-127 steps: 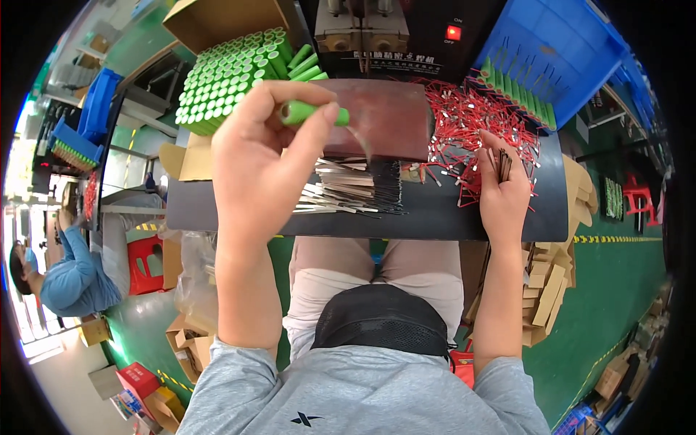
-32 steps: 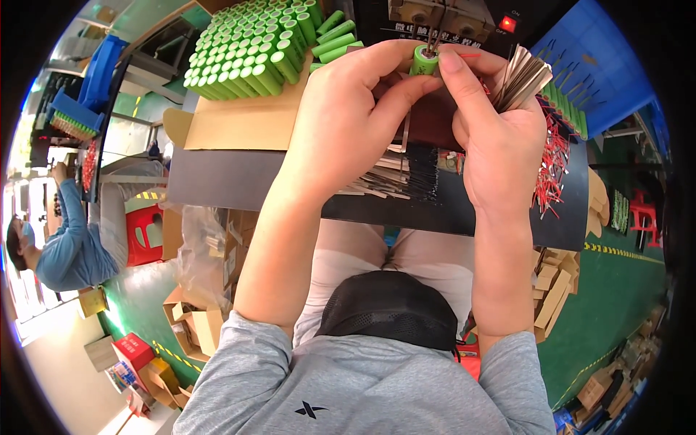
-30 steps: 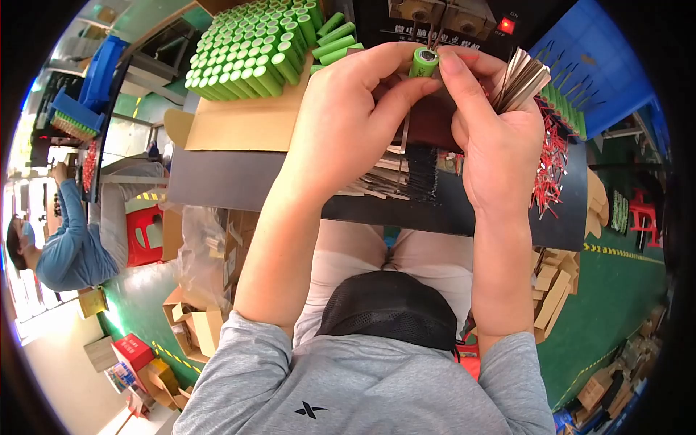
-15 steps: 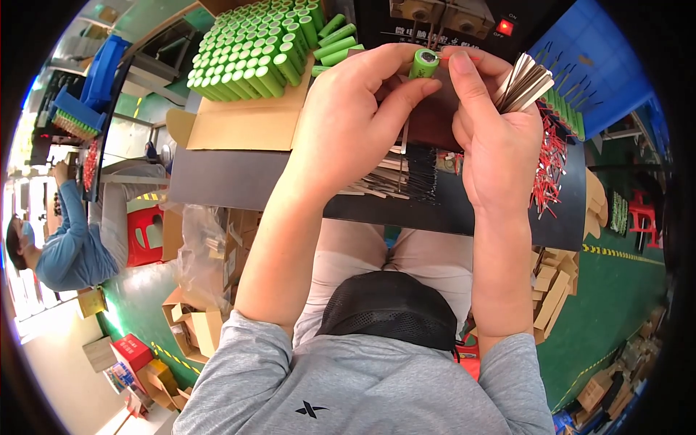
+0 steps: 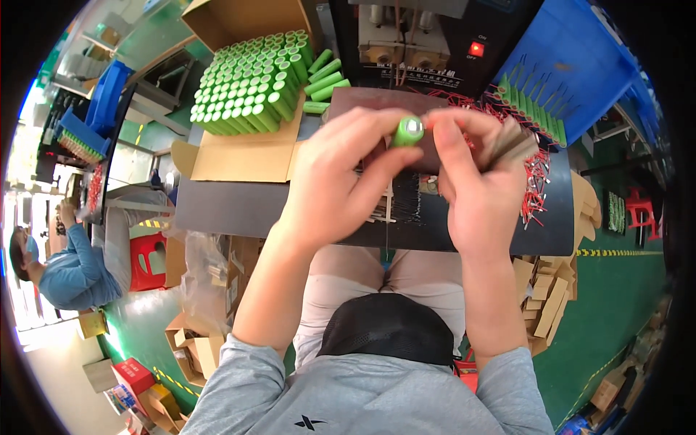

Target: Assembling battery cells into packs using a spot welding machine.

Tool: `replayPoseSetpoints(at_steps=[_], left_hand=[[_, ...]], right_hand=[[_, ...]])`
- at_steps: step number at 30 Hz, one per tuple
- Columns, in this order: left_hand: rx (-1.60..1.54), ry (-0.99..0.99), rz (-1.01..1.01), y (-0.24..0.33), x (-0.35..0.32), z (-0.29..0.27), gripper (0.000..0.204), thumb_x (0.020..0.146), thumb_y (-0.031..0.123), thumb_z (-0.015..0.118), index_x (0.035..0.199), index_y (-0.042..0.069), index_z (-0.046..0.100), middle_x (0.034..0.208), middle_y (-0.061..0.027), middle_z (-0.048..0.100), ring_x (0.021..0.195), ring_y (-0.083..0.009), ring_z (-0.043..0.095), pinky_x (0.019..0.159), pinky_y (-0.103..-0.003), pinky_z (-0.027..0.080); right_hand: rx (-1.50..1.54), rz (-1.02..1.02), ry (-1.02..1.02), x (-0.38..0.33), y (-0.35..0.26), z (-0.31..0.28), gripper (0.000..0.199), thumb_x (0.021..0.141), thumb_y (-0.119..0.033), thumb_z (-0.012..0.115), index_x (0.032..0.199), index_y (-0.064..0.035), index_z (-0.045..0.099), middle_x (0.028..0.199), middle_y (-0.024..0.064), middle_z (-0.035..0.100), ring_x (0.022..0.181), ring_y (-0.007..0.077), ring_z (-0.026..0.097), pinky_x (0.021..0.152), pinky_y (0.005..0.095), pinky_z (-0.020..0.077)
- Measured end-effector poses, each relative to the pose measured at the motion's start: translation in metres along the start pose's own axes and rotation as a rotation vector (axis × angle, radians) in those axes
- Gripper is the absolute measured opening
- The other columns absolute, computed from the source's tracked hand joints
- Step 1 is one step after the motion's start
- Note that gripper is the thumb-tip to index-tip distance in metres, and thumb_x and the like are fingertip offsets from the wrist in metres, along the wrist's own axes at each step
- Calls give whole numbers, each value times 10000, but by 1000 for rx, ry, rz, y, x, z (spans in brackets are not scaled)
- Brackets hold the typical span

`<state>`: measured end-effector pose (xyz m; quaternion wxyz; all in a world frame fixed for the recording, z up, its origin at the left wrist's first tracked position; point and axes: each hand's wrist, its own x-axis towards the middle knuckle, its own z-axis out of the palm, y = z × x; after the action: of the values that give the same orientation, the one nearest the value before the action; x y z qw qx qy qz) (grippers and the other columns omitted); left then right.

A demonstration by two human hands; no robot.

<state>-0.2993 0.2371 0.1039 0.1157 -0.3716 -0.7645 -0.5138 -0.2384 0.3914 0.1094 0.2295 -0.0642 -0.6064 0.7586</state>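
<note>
My left hand (image 5: 341,181) holds a green cylindrical battery cell (image 5: 407,131) by its side, its metal end facing me. My right hand (image 5: 475,181) touches the cell's end with thumb and forefinger and clamps a bundle of thin metal strips (image 5: 511,145) in its other fingers. Both hands are raised above the dark work mat (image 5: 225,210).
An open cardboard box (image 5: 246,156) of upright green cells (image 5: 250,83) stands at the left, with loose cells (image 5: 326,76) beside it. A black welding machine (image 5: 428,36) sits behind. Red wires (image 5: 536,167) and a blue crate (image 5: 573,65) lie right. Another person (image 5: 65,268) works at far left.
My left hand lifted a cell from the mat up toward me and my right hand joined it with the strips. Over the last second the hands barely shifted.
</note>
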Motion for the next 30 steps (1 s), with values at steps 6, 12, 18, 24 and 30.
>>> replayPoseSetpoints(at_steps=[6,12,18,24,30], left_hand=[[-111,-105,78,22,-25,0,291,828,-12,789,1109,-11,712,940,-100,704,751,-190,638,668,-297,518],[-163,-147,27,39,-37,6,317,823,47,812,1120,21,705,951,-116,713,788,-286,658,695,-370,522],[-158,-190,44,49,-43,3,278,845,-9,783,1113,-28,711,984,-109,725,744,-155,651,638,-267,520],[-65,-101,7,41,-38,4,297,848,34,787,1132,27,700,946,-115,692,816,-295,653,710,-359,516],[33,-44,-21,13,-7,-2,239,964,48,708,1197,-6,690,978,-78,719,846,-140,678,774,-284,545]], right_hand=[[-127,-206,-162,-32,-12,-35,66,964,-31,743,1025,-7,734,1002,51,705,748,33,541,626,188,389],[-97,-267,-149,-54,-14,-46,71,948,12,740,1018,7,728,1070,99,699,746,49,544,623,197,395],[-172,-266,-182,-64,-25,-53,72,938,10,748,1009,1,741,1069,98,704,738,48,548,608,193,387],[-132,-121,-114,-56,-17,-38,60,970,-48,739,1018,-12,742,1005,15,697,704,8,466,588,193,327],[-173,-60,-48,-14,-18,-7,159,1002,-146,724,1041,6,745,911,-3,728,815,52,634,756,232,517]])
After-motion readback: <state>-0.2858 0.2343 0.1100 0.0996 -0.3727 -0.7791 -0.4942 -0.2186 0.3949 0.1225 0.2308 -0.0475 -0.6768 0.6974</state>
